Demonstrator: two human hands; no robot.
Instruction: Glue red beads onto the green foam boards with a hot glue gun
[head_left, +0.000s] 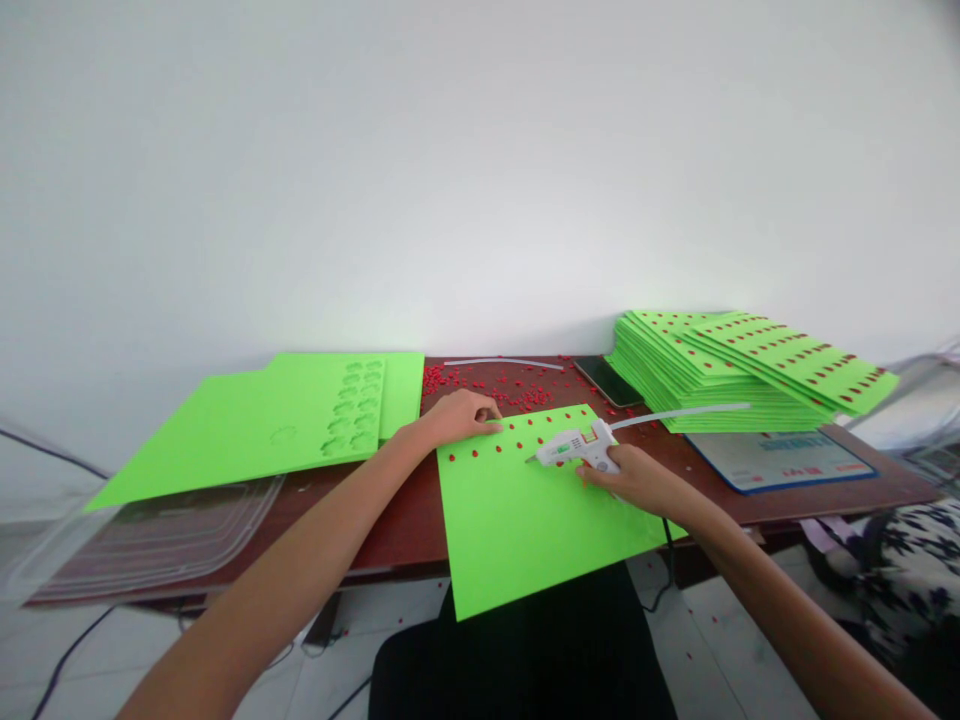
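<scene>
Clear ribbed plastic tray (150, 545) sits at the desk's near-left corner, partly under the large blank green foam sheets (255, 425); looks to hold nothing, though glare makes that hard to confirm. Landmark: the bright green foam sheet (525, 510) lying across the front edge of the dark red-brown wooden desk (405, 520), its near part overhanging toward the person. Small red beads (499, 448) sit in rows along that sheet's far edge. Right hand (637, 478) is over the sheet's right side, fingers wrapped tight around the handle of a white hot-glue gun (577, 447), nozzle aimed left and just above the bead row, pale glue stick (682, 413) sticking out the back to the right. Left hand (461, 415) is at the sheet's far-left corner, fingers curled, tips pressing on the edge; can't tell if they pinch a bead. Behind the sheet, loose red beads (480, 380) are scattered on the desk. Right of it, a tall stack of green sheets with red beads (742, 370), a black phone (606, 380) beside the stack, a blue-edged printed card (780, 460) under it.
</scene>
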